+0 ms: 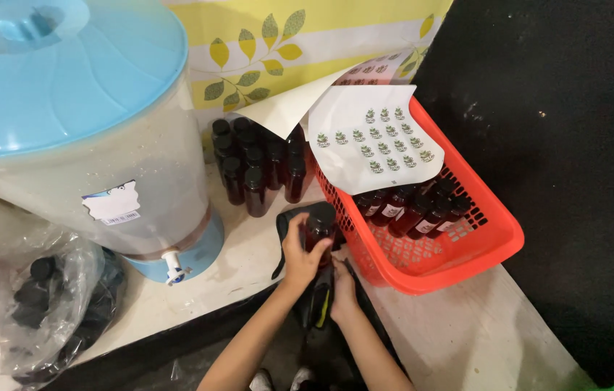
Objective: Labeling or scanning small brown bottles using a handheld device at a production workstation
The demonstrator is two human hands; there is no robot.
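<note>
My left hand [300, 253] grips a dark brown bottle with a black cap [321, 221], held upright at the table's front edge. My right hand [342, 288] is under and beside the bottle's base, against a dark object with a yellow-green stripe [319, 304]; whether it grips that object I cannot tell. A dark cloth [287, 223] lies behind the bottle. To the right an orange plastic basket [466, 250] holds several labelled dark bottles [412, 208].
A large dispenser with a blue lid and tap [90, 145] stands at left. Several unlabelled dark bottles [256, 170] cluster behind. White sticker sheets [376, 137] lie over the basket. A clear bag of black caps [39, 297] sits at lower left.
</note>
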